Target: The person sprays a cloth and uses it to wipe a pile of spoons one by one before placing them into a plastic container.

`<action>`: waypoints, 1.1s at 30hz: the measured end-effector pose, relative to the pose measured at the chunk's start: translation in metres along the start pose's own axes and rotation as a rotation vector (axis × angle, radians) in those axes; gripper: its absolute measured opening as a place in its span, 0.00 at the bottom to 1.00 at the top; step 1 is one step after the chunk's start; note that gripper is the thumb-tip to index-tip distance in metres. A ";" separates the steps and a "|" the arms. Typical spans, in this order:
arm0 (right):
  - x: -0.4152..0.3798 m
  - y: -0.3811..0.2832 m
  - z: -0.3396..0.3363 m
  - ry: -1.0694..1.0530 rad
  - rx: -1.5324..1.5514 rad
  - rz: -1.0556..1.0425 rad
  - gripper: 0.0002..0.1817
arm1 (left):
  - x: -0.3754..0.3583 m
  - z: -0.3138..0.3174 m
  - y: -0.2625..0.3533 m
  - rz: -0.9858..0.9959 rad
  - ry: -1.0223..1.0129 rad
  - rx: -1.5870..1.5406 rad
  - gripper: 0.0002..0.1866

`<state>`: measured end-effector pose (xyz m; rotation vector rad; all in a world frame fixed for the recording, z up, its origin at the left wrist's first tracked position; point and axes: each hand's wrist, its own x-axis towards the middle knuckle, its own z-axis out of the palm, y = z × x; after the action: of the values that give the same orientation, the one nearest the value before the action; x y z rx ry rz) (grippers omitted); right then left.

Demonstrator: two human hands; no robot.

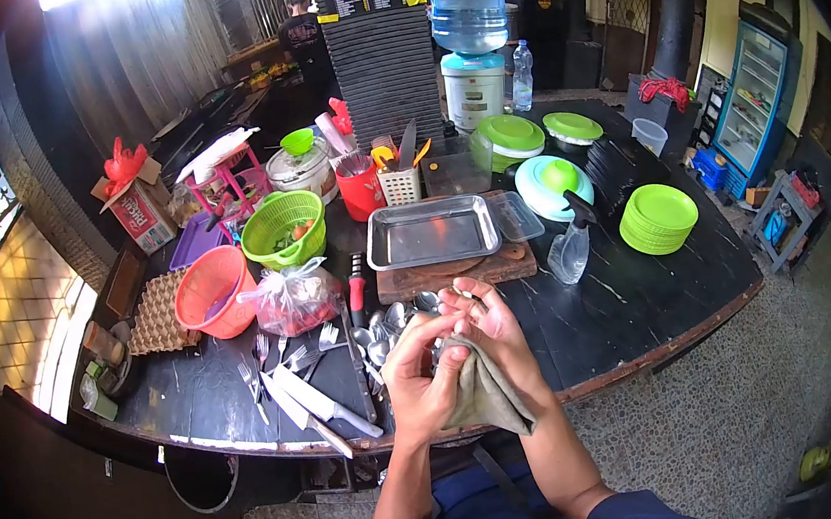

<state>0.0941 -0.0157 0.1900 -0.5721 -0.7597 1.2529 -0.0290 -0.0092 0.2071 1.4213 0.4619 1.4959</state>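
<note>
An olive-grey cloth (488, 393) hangs between my hands, in front of me at the table's near edge. My left hand (424, 371) is closed on it, the thumb pressing the fabric near the top. My right hand (492, 327) has bent fingers meeting the left fingertips, with the cloth bunched against its palm. Whether something small is wrapped in the folds is hidden. Just beyond my left hand lie several spoons (378, 351). Two white-bladed knives (321, 399) and several forks (250, 378) spread out to the left.
A steel tray (432, 232) rests on a wooden board (408, 282) ahead. Right of it stand a spray bottle (569, 253) and stacked green plates (659, 219). Left are a coral basin (215, 291), a green basket (283, 229) and a plastic bag (297, 299). A person (302, 40) stands far back.
</note>
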 end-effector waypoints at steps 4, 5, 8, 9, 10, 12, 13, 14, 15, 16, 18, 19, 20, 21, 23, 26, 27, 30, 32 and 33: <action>-0.002 0.001 -0.007 0.089 -0.093 -0.035 0.29 | 0.008 -0.010 -0.004 0.159 -0.025 0.405 0.11; -0.003 -0.001 -0.007 0.091 -0.092 -0.031 0.29 | 0.010 -0.012 -0.004 0.155 -0.024 0.406 0.11; -0.008 -0.005 -0.013 -0.029 -0.125 0.017 0.28 | 0.012 -0.017 -0.007 0.274 -0.033 0.539 0.10; -0.011 -0.006 -0.013 -0.026 -0.125 0.020 0.28 | 0.011 -0.018 -0.007 0.270 -0.033 0.539 0.10; -0.016 -0.008 -0.012 -0.110 -0.256 -0.046 0.26 | 0.010 -0.018 -0.008 0.202 0.014 0.503 0.10; -0.020 -0.003 -0.016 -0.179 -0.567 -0.177 0.24 | 0.009 -0.022 -0.005 0.099 0.055 0.508 0.10; -0.019 0.001 -0.025 -0.177 -0.567 -0.173 0.24 | 0.009 -0.022 -0.006 0.075 0.094 0.503 0.09; -0.019 0.002 -0.036 -0.186 -0.658 -0.090 0.24 | 0.010 -0.025 -0.008 0.070 0.133 0.517 0.09; -0.020 0.001 -0.042 -0.195 -0.747 -0.005 0.24 | 0.011 -0.029 -0.011 0.065 0.171 0.533 0.09; -0.020 0.000 -0.042 -0.178 -0.751 -0.090 0.23 | 0.012 -0.031 -0.016 0.069 0.203 0.489 0.09; -0.020 -0.003 -0.050 -0.159 -0.744 -0.119 0.22 | 0.011 -0.037 -0.019 0.029 0.239 0.427 0.09; -0.020 -0.004 -0.050 -0.140 -0.738 -0.151 0.21 | 0.011 -0.040 -0.021 0.026 0.241 0.428 0.09; -0.018 -0.004 -0.048 -0.122 -0.729 -0.276 0.15 | 0.011 -0.043 -0.022 -0.014 0.231 0.365 0.09; -0.017 -0.008 -0.051 -0.121 -0.729 -0.273 0.15 | 0.010 -0.044 -0.023 -0.053 0.221 0.301 0.08; -0.017 -0.015 -0.058 -0.170 -0.835 -0.189 0.08 | 0.010 -0.045 -0.022 -0.080 0.201 0.255 0.08; -0.019 -0.024 -0.057 -0.121 -0.875 -0.147 0.09 | 0.009 -0.050 -0.026 -0.116 0.188 0.225 0.08; -0.020 -0.029 -0.059 -0.109 -0.938 -0.077 0.10 | 0.008 -0.051 -0.027 -0.119 0.181 0.208 0.08; -0.019 -0.034 -0.067 -0.165 -1.058 -0.109 0.13 | 0.005 -0.059 -0.029 -0.139 0.146 0.205 0.08; -0.018 -0.034 -0.071 -0.161 -0.946 -0.169 0.14 | 0.003 -0.063 -0.031 -0.152 0.117 0.219 0.08; -0.018 -0.035 -0.072 -0.159 -0.832 -0.226 0.16 | 0.001 -0.064 -0.033 -0.166 0.079 0.200 0.08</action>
<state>0.1692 -0.0400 0.1665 -1.0252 -1.4528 0.7396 -0.0747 0.0284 0.1659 1.4420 0.7774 1.4049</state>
